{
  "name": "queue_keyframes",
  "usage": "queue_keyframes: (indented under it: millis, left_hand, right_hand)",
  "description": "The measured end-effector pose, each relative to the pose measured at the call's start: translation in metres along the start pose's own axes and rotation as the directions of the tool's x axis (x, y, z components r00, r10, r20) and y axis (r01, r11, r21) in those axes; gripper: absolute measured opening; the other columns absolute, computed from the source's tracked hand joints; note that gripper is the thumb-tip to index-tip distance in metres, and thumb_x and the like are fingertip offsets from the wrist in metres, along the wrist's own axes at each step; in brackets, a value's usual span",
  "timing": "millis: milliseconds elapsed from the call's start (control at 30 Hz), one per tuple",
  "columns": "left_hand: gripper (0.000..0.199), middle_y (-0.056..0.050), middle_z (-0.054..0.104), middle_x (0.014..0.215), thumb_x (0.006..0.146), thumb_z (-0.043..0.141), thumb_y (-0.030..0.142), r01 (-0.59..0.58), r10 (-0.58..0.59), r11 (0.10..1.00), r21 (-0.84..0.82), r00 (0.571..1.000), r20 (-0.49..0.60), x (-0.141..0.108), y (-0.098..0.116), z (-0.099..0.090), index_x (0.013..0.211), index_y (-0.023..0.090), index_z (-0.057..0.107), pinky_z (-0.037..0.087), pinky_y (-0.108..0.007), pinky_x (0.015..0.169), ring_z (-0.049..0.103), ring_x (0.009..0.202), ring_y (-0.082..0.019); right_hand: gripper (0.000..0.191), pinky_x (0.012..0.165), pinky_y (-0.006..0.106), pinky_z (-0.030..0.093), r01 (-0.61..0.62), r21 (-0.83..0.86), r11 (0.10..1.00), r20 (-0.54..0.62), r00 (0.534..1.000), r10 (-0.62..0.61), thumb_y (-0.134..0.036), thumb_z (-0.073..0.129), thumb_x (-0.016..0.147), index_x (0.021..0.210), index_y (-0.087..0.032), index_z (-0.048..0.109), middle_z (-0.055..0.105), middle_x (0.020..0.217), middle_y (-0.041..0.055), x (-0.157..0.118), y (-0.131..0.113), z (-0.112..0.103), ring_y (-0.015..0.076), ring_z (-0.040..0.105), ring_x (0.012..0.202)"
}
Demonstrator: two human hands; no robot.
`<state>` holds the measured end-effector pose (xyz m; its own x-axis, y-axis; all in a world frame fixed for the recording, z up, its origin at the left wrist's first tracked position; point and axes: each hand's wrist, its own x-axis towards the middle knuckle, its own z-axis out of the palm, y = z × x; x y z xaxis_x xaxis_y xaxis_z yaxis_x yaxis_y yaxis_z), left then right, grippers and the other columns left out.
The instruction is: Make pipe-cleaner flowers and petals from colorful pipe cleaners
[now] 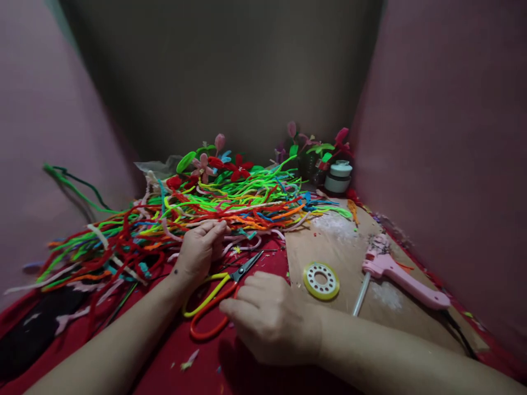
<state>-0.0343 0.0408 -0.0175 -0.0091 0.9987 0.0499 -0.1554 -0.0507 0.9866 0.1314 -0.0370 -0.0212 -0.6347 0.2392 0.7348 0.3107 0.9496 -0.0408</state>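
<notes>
Looking at fuzzy pipe cleaners (255,189) here, heaped across the red cloth (164,359) beyond the hands and spilling off to the left. I'd expect them to be super light and bendy, soft outside with wire inside, so no slipping, though they'd probably kink or tangle. I'd pinch one near a loose end. The scissors (236,275) lie between the hands; they're stiff, with likely slick handles, so grab the loops.

The left hand (197,252) is at the heap's near edge, thumb and fingertip together, but I can't tell if anything's pinched there. The right hand (267,318) is loosely curled just beside the scissors, knuckles up; can't tell what, if anything, is inside it.

Headcount: two hands, one pair of scissors, one yellow tape roll (323,294) and one pink glue gun (411,282) on one brown board (346,249), one lidded jar (338,178) behind. Pipe cleaners? Way too many to count, lol
</notes>
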Motion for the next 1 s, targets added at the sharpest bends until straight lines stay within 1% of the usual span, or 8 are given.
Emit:
queue_keyframes:
  millis: [133,367,500,600,700,800,933,1000]
  left_hand:
    - [0.024,0.009,0.024,0.047,0.074,0.063,0.036,0.015,-0.014,0.998,0.067,1.000,-0.010,0.000,-0.001,0.000,0.069,0.014,0.053,0.016,-0.015,0.036,0.020,0.038,-0.002]
    - [0.028,0.008,0.026,0.047,0.075,0.062,0.040,0.051,-0.047,0.985,0.164,0.999,-0.027,0.000,0.001,0.001,0.067,0.014,0.052,0.016,-0.015,0.038,0.021,0.040,-0.002]
    - [0.030,0.009,0.025,0.047,0.072,0.064,0.041,0.088,-0.084,0.988,0.130,0.996,-0.037,0.000,0.001,0.001,0.067,0.014,0.052,0.016,-0.015,0.038,0.020,0.040,-0.002]
    - [0.030,0.008,0.026,0.047,0.072,0.064,0.043,0.101,-0.093,0.985,0.141,0.994,-0.063,0.001,0.000,0.001,0.068,0.014,0.055,0.018,-0.014,0.038,0.021,0.040,-0.002]
    - [0.029,0.008,0.027,0.048,0.071,0.065,0.041,0.093,-0.082,0.981,0.170,0.994,-0.071,0.000,0.001,0.001,0.069,0.014,0.055,0.018,-0.014,0.039,0.023,0.041,-0.002]
    - [0.029,0.008,0.027,0.048,0.071,0.065,0.040,0.084,-0.073,0.980,0.182,0.995,-0.067,-0.001,0.002,0.001,0.068,0.014,0.055,0.018,-0.014,0.038,0.022,0.041,-0.003]
    - [0.027,0.008,0.028,0.048,0.072,0.064,0.039,0.072,-0.062,0.981,0.179,0.996,-0.060,-0.001,0.003,0.001,0.069,0.013,0.056,0.019,-0.014,0.038,0.022,0.041,-0.003]
    - [0.026,0.008,0.028,0.048,0.073,0.064,0.039,0.066,-0.058,0.984,0.163,0.997,-0.054,-0.001,0.002,0.001,0.070,0.014,0.056,0.019,-0.014,0.038,0.023,0.041,-0.003]
  right_hand:
    - [0.016,0.049,0.027,0.031,0.010,0.041,0.999,-0.031,0.999,-0.009,-0.012,0.045,0.072,0.074,-0.012,0.060,0.051,0.054,0.0001,0.000,-0.001,0.005,0.0133,0.040,0.052]
    - [0.013,0.048,0.027,0.030,-0.055,0.068,0.996,0.010,0.998,0.055,-0.014,0.045,0.072,0.074,-0.014,0.058,0.051,0.054,-0.0003,-0.003,0.003,0.009,0.0127,0.039,0.050]
    - [0.011,0.047,0.027,0.028,-0.051,0.073,0.996,-0.031,0.998,0.054,-0.015,0.046,0.073,0.075,-0.014,0.057,0.049,0.052,-0.0012,-0.009,0.005,0.013,0.0124,0.037,0.049]
    - [0.009,0.046,0.026,0.027,-0.044,0.068,0.997,-0.040,0.998,0.047,-0.016,0.047,0.072,0.075,-0.015,0.055,0.048,0.052,-0.0018,-0.014,0.006,0.020,0.0119,0.037,0.048]
    - [0.008,0.043,0.026,0.025,-0.007,0.029,1.000,-0.048,0.999,0.008,-0.019,0.046,0.074,0.070,-0.016,0.052,0.046,0.049,-0.0031,-0.016,0.004,0.031,0.0113,0.038,0.047]
    - [0.017,0.040,0.025,0.026,0.083,-0.007,0.997,-0.048,0.995,-0.083,-0.022,0.046,0.079,0.063,-0.018,0.049,0.046,0.047,-0.0036,-0.015,0.001,0.044,0.0107,0.042,0.046]
    - [0.024,0.037,0.023,0.026,0.142,-0.007,0.990,0.012,0.990,-0.142,-0.023,0.046,0.083,0.060,-0.018,0.048,0.045,0.045,-0.0045,-0.014,0.001,0.053,0.0099,0.045,0.044]
    - [0.021,0.036,0.023,0.026,0.150,0.007,0.989,-0.039,0.988,-0.150,-0.020,0.046,0.082,0.061,-0.018,0.050,0.044,0.044,-0.0053,-0.014,0.002,0.052,0.0094,0.044,0.043]
